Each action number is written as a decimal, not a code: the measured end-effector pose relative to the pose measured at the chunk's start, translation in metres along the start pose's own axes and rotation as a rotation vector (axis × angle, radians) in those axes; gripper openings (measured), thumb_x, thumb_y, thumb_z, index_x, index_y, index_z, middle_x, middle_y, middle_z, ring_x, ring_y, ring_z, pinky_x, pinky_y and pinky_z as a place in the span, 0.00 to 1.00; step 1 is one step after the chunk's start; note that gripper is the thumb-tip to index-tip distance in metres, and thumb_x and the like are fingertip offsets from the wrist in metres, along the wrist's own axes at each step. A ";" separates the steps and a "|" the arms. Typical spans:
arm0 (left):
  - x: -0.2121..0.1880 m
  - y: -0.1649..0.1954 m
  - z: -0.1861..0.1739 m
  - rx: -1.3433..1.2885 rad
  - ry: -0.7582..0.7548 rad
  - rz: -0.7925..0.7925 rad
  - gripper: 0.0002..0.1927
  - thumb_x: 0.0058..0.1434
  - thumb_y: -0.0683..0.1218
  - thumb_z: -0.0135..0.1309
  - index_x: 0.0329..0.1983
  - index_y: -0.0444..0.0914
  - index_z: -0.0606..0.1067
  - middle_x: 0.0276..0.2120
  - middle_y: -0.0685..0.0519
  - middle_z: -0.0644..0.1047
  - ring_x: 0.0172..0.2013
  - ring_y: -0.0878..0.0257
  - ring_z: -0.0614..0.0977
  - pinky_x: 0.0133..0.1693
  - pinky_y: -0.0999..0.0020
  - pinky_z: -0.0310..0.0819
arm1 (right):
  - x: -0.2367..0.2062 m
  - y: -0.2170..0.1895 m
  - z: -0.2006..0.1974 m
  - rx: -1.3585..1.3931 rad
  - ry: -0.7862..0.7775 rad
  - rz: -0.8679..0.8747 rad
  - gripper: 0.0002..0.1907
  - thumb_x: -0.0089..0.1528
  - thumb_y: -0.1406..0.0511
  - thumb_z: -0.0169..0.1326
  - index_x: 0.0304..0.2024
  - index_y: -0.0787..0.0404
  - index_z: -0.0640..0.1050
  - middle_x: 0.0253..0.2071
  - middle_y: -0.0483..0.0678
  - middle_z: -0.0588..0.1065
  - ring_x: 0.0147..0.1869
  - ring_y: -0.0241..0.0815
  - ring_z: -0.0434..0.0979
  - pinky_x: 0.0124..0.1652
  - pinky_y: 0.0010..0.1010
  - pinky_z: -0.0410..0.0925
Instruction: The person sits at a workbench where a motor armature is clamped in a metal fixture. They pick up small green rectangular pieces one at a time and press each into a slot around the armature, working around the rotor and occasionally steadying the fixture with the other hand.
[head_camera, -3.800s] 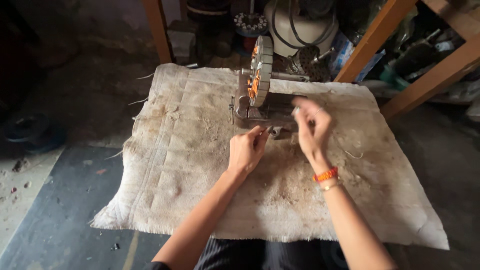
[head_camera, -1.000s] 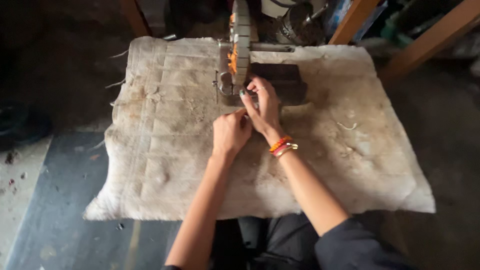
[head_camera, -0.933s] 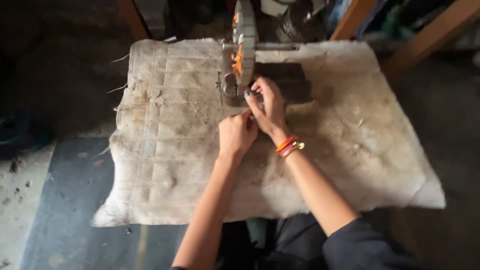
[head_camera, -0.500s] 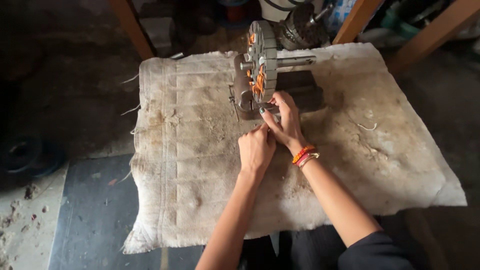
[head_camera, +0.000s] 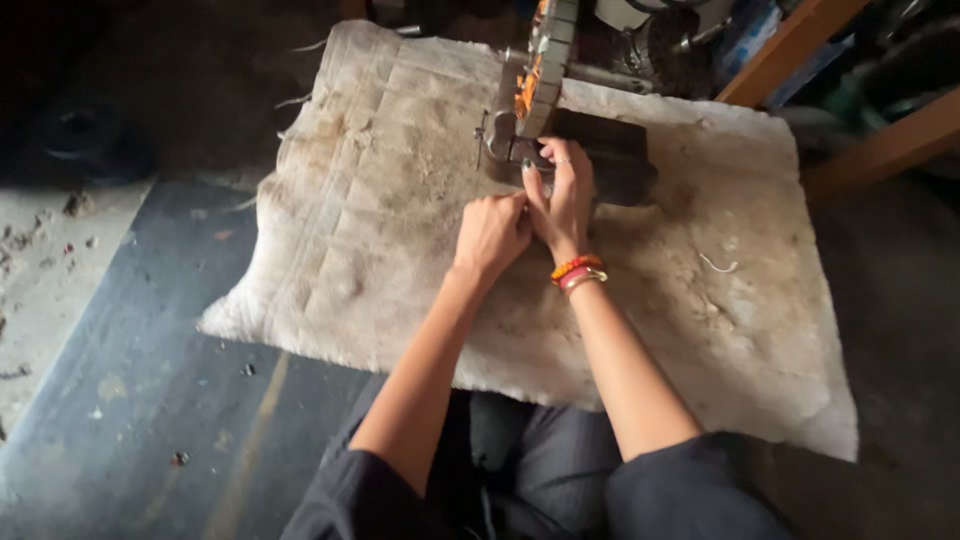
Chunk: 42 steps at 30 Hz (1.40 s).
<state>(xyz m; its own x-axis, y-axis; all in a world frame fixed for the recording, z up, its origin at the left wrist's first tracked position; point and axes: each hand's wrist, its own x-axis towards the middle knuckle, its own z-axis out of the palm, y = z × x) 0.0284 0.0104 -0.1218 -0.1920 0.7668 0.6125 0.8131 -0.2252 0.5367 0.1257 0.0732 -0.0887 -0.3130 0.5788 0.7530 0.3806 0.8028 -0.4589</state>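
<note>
Here the upright, ring-shaped motor stator (head_camera: 535, 75), with copper windings, stands near the cloth's (head_camera: 380, 230) far edge. It looks heavy and rigid, best held by its steel rim, sparing the delicate wire. The right hand (head_camera: 562, 195) pinches at its base; the left hand (head_camera: 492, 232) is clenched beside it, contents unseen.

I see soft daylight falling across the pale cloth (head_camera: 400, 220), which is the brightest area and slightly washed out near its middle. The top left corner and right edge sink into deep shadow with little detail. Both forearms cast faint shadows. The frame is mildly soft overall, and the shelf clutter (head_camera: 680, 30) at the top is murky and hard to read.
</note>
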 end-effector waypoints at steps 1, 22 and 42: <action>0.001 0.003 -0.003 0.001 0.009 0.010 0.04 0.52 0.42 0.55 0.28 0.36 0.75 0.26 0.42 0.79 0.29 0.42 0.81 0.34 0.49 0.76 | 0.000 -0.005 -0.002 -0.002 0.002 -0.006 0.14 0.61 0.65 0.56 0.48 0.64 0.74 0.42 0.55 0.74 0.49 0.57 0.73 0.50 0.44 0.67; 0.007 0.010 -0.007 0.019 -0.126 -0.053 0.04 0.52 0.42 0.55 0.27 0.36 0.76 0.26 0.39 0.79 0.29 0.40 0.81 0.34 0.46 0.77 | -0.001 -0.011 -0.004 -0.121 0.056 -0.027 0.16 0.61 0.66 0.54 0.51 0.63 0.74 0.43 0.57 0.75 0.50 0.60 0.75 0.51 0.46 0.69; -0.015 0.013 -0.004 -0.291 -0.312 -0.070 0.08 0.59 0.48 0.56 0.35 0.40 0.82 0.29 0.46 0.83 0.31 0.48 0.85 0.37 0.55 0.80 | 0.025 -0.012 -0.035 0.667 -0.101 0.560 0.24 0.61 0.74 0.56 0.59 0.62 0.66 0.35 0.45 0.78 0.31 0.31 0.80 0.29 0.21 0.72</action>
<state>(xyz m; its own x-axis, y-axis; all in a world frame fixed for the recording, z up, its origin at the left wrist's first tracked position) 0.0399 -0.0064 -0.1217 -0.0296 0.9213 0.3878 0.6068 -0.2917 0.7394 0.1437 0.0734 -0.0482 -0.3204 0.8973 0.3036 -0.0766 0.2949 -0.9524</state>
